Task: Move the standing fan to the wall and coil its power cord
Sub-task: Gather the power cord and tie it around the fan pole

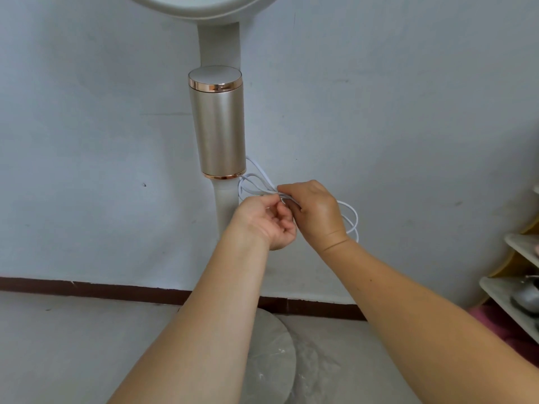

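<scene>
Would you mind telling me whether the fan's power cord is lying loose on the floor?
No, the white power cord is gathered in loops held up between both hands, beside the fan's pole.

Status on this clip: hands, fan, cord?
Right hand grips looped cord; left hand pinches it alongside. Fan stands at wall. Nothing in the way.

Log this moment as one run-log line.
fan: upright at wall | power cord: looped beside pole | right hand: grips loops | left hand: fingers curled at bundle | step: coiling
</scene>
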A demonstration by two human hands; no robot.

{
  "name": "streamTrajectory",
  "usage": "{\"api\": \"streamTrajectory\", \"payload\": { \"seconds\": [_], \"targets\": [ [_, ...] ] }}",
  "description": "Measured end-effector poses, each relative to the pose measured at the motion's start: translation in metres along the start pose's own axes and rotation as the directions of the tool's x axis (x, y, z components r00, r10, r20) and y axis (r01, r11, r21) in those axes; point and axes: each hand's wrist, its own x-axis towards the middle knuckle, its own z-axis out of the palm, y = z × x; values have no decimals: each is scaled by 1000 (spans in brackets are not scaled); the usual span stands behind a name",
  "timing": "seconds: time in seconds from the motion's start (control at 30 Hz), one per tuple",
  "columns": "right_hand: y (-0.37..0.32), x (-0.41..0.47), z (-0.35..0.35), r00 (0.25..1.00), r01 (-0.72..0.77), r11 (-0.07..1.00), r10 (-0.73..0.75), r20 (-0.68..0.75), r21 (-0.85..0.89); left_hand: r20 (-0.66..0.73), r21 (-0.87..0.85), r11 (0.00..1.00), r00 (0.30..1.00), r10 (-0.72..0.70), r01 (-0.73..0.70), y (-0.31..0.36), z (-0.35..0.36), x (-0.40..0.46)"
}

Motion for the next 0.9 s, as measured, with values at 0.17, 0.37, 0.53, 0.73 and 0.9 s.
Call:
{"api": "streamTrajectory", "payload": {
  "seconds": [0.17, 0.37, 0.53, 0.73, 0.9],
  "targets": [
    [6, 0, 1, 998, -41, 999, 42, 50, -4, 57, -76, 996, 997, 50, -46, -7, -3, 3],
    [6, -1, 2, 997, -51, 999, 51, 51, 8, 81, 683, 335, 523, 849, -649, -23, -18, 15],
    [4, -2, 2, 996, -55, 998, 55, 71, -3, 313, 900, -191, 275, 909, -391, -21, -25, 16],
    [3, -3, 2, 995, -56, 998, 57, 85, -12, 393, 904, -337, 201, 897, -262, -17, -22, 15],
    [1, -3, 1, 994, -68, 998, 67, 85, 7, 334, 927, -275, 225, 915, -255, -18, -15, 14]
  ]
}}
